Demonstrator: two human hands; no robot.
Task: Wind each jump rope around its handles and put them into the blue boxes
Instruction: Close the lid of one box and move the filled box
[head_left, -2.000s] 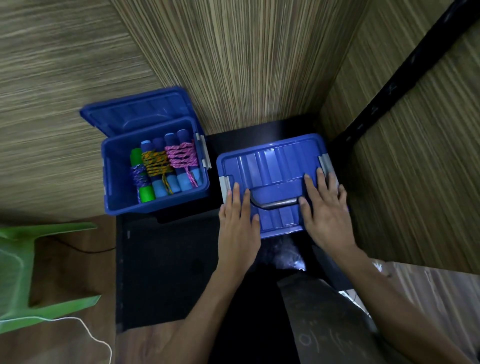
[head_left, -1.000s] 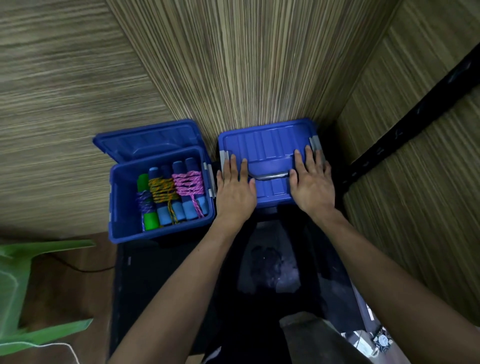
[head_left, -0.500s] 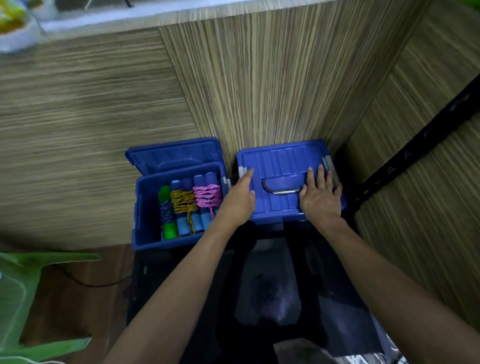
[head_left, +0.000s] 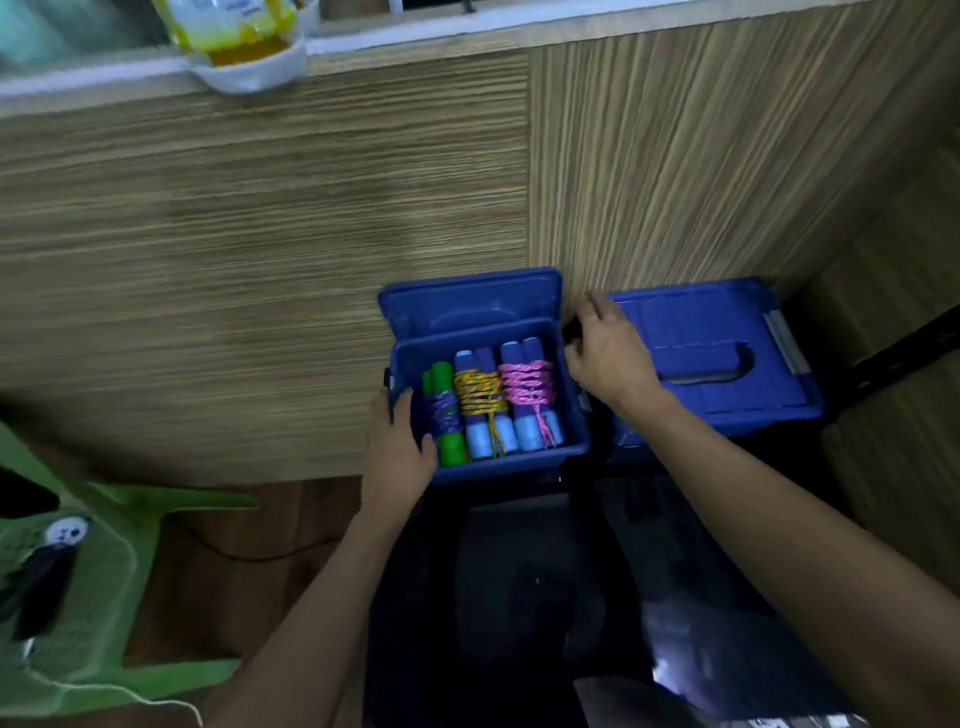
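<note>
Left hand (head_left: 397, 452) grips the open blue box (head_left: 574, 447) by its left wall, thumb hooked inside; right hand (head_left: 608, 353) curls on its right rim. Inside lie three wound jump ropes (head_left: 488, 402) with smooth tube handles. To its right: closed blue box (head_left: 727, 332), ribbed lid.

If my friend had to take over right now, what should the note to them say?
Left hand: grips the left rim of the open blue box, thumb hooked inside.
Right hand: at that box's right side; its grip is hard to see.
In the open box lie three wound ropes side by side: purple rope on green handles, yellow rope and pink rope on blue handles.
Done: the closed blue box stands to the right against the wall, lid on.
Left: lower the raised lid on the open box, and probably push it back.
</note>
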